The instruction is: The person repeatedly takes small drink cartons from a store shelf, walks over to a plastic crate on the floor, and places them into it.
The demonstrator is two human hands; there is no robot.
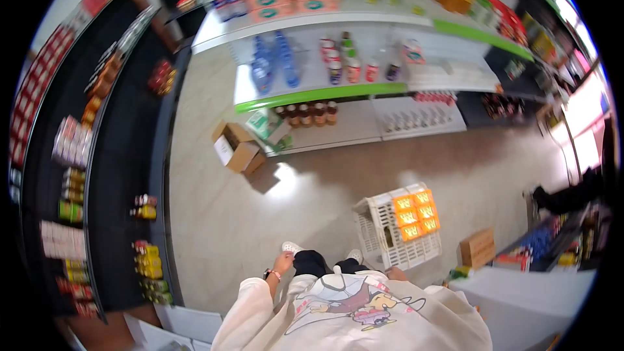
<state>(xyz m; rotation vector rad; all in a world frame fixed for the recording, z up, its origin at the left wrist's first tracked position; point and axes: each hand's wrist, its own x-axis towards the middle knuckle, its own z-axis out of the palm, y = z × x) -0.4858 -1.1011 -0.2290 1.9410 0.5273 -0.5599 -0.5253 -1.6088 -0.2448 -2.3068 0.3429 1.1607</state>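
Head: crate (white) by right hand

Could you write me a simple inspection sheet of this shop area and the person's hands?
Surface: grey floor, with a bright reflection near the open box.
Things at hand: orange packs on a white plastic crate.
Clutter: open cardboard box by the white shelves; closed cardboard box right of the crate.
Left hand: beside the person's leg, nothing seen in it.
Right hand: partly hidden by the shirt, nearest the crate; grip and contact unclear.
Cables: nothing seen.
Surroundings: stocked white shelves ahead, dark shelves to the left; at far right, what looks like another person's dark-clothed leg.
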